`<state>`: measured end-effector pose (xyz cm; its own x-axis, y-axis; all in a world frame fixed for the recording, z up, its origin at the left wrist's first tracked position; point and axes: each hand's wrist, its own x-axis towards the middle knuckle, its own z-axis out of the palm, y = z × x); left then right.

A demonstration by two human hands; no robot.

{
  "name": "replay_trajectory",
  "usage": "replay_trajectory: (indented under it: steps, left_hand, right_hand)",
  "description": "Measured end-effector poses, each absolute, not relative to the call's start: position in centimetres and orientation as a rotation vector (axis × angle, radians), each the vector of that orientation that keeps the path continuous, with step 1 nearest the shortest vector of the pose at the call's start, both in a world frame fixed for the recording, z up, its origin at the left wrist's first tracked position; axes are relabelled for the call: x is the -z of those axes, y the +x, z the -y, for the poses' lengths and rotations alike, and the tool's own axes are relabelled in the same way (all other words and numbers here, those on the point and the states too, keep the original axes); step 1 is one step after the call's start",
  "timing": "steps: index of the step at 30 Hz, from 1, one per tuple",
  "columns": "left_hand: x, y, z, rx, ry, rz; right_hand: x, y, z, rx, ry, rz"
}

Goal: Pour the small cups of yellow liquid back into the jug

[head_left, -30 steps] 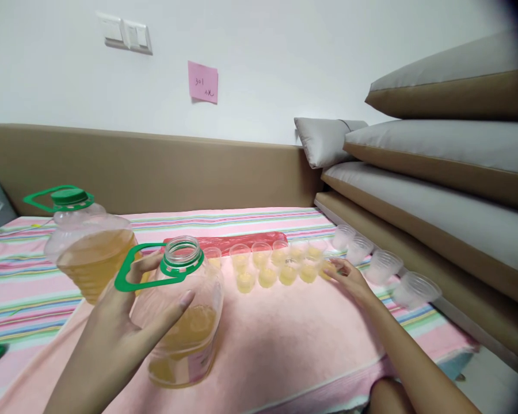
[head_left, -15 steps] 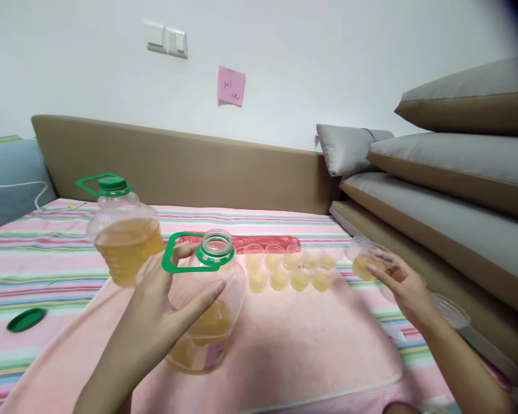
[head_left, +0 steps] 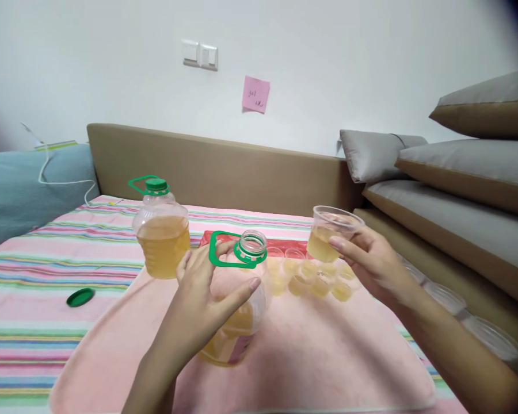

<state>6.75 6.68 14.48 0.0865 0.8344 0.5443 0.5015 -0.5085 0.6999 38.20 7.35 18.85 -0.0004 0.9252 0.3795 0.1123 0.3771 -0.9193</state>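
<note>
The open bottle (head_left: 237, 305) stands just below the middle of the frame on the pink towel (head_left: 311, 356), uncapped, partly filled with yellow liquid, its green handle ring (head_left: 224, 256) jutting left of the mouth. My left hand (head_left: 207, 293) wraps its shoulder, thumb near the ring, fingers spread across the front. My right hand (head_left: 366, 261), right of centre, pinches a clear plastic cup (head_left: 328, 233) holding some of the same liquid, raised level with the bottle mouth and a little to its right.

As I judge it, emptying the cup back in cleanly means bringing its rim right over the narrow mouth, tipping slowly, and keeping my left grip firm so the bottle stays upright.

Behind the bottle sit rows of small filled cups (head_left: 311, 276). A capped second bottle (head_left: 162, 236) stands left of centre, and a loose green cap (head_left: 80, 297) lies at lower left on the striped sheet (head_left: 34, 276).
</note>
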Motion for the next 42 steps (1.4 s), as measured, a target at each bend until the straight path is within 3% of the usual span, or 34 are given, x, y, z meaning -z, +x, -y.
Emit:
replay_trajectory:
  steps: [42]
  left_hand:
    - [-15.0, 7.2, -6.1, -1.341, 2.089, -1.302]
  right_hand:
    - [-26.2, 32.5, -6.5, -0.631, -1.22, 2.028]
